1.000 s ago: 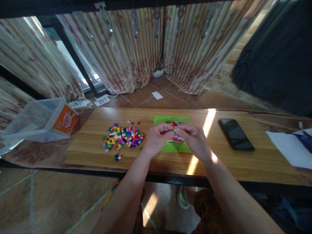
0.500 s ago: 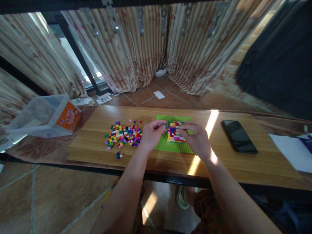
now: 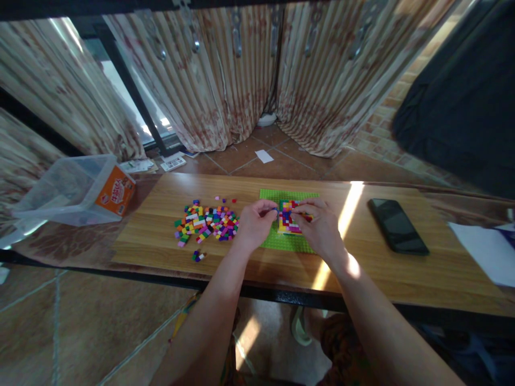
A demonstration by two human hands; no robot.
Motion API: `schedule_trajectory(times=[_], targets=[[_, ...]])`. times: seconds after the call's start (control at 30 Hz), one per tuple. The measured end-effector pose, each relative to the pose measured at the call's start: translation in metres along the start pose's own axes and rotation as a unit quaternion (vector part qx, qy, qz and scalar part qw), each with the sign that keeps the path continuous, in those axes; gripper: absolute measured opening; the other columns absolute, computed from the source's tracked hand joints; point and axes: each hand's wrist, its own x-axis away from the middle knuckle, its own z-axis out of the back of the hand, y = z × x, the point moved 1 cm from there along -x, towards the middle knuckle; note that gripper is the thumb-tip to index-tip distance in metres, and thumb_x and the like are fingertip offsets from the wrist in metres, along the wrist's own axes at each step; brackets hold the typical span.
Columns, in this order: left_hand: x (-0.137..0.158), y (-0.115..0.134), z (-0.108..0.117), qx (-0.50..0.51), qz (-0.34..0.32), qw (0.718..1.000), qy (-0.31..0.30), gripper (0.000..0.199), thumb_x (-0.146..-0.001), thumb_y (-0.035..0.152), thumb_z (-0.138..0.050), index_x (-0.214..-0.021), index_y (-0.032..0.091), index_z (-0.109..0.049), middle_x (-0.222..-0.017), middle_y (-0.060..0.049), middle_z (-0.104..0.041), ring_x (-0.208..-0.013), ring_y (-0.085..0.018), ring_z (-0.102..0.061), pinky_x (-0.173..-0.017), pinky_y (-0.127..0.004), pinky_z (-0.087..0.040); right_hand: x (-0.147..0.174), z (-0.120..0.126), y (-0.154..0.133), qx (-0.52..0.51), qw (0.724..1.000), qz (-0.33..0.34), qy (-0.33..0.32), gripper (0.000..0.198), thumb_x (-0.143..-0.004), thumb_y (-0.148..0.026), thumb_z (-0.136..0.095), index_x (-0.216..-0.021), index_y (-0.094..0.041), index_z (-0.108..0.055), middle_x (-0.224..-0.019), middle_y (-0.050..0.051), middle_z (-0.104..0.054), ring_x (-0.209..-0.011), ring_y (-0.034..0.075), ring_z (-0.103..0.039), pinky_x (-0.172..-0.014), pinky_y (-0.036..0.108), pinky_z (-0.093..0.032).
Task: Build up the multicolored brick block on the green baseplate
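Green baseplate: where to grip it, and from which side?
Probably the near edge, from the person's side. The green baseplate lies flat on the table, so fingertips likely must lift its rim. A bare studded strip in front of the brick stack leaves thumb room, showing between the left hand and right hand.

premises consistent with a home: patterned floor-length curtains [image 3: 209,86] beside a glazed panel [image 3: 115,80], brown tiled floor [image 3: 88,321], a pale slipper [image 3: 298,328] beneath the wooden surface [image 3: 161,193], and colourful toy bricks [image 3: 207,221] heaped on top.
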Motion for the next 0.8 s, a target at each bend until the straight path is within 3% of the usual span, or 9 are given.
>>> schedule_trajectory(times=[0.53, 0.8], targets=[[-0.0003, -0.0014, -0.0006, -0.009, -0.01, 1.0, -0.014, 0.012, -0.075, 0.008, -0.065, -0.082, 0.016, -0.072, -0.076, -0.002, -0.072, -0.07, -0.013, -0.064, -0.072, -0.026, -0.051, 0.0013, -0.0009, -0.0048, 0.041, 0.998, 0.044, -0.014, 0.023, -0.089, -0.023, -0.055, -0.078, -0.023, -0.075, -0.096, 0.009, -0.066, -0.1, 0.027, -0.058, -0.094, 0.047, -0.048], [0.0001, -0.003, -0.0009, 0.028, 0.022, 0.999, -0.008, 0.009, -0.075, 0.01, -0.066, -0.082, 0.016, -0.069, -0.074, -0.002, -0.071, -0.067, -0.014, -0.066, -0.07, -0.027, -0.053, 0.0012, -0.0043, 0.0034, -0.033, 0.992, -0.11, 0.052, 0.009, -0.074, -0.027, -0.07, -0.079, -0.022, -0.075, -0.103, 0.01, -0.065, -0.098, 0.027, -0.062, -0.096, 0.05, -0.048]])
